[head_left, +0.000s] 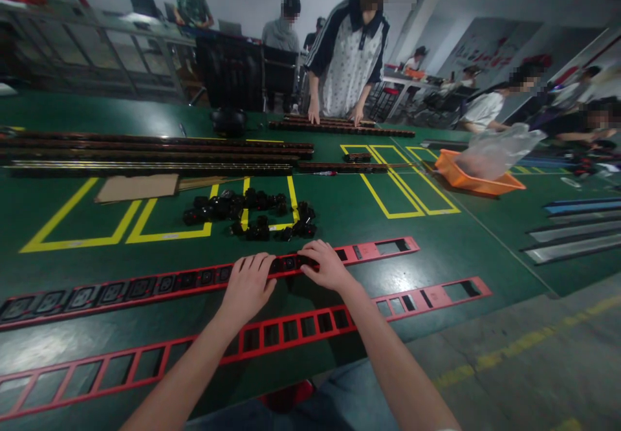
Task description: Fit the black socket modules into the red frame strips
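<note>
our left hand (250,282) palm-down over red strip (369,251), right hand (324,265) angled inward, both lightly curled, can't tell if gripping

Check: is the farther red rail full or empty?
The rail is partly filled: black sockets line its left stretch; tabletop shows through the rightmost opening.

Free tabletop (436,232) between far red strip (371,250) and orange bin (480,185), with black parts (220,208), probably sockets, obstructive leftward
</note>
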Motion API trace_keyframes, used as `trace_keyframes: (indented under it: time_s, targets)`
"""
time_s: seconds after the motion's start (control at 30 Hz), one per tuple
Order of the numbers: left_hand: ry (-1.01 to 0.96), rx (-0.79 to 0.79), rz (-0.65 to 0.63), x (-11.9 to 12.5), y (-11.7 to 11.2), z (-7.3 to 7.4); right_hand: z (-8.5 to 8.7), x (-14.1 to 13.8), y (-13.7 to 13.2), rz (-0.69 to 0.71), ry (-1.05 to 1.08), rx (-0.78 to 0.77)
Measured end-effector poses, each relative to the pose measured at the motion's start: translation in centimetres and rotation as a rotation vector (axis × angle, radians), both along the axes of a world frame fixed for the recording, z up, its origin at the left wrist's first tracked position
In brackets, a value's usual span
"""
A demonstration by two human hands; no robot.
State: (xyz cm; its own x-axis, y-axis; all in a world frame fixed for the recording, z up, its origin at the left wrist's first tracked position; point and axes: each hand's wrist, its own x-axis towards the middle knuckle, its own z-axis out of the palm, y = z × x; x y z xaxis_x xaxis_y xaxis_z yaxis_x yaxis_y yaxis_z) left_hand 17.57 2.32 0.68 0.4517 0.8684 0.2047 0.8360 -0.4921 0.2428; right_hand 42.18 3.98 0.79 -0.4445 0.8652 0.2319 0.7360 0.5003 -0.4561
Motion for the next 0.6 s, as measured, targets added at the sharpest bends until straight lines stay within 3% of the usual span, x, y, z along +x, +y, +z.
trace_keyframes:
  time_s: [0.6]
  targets:
    - [-0.022, -0.026, 0.018, 0.17, 0.04, 0.03, 0.1, 0.02, 0.78, 0.047, 0.024, -0.012]
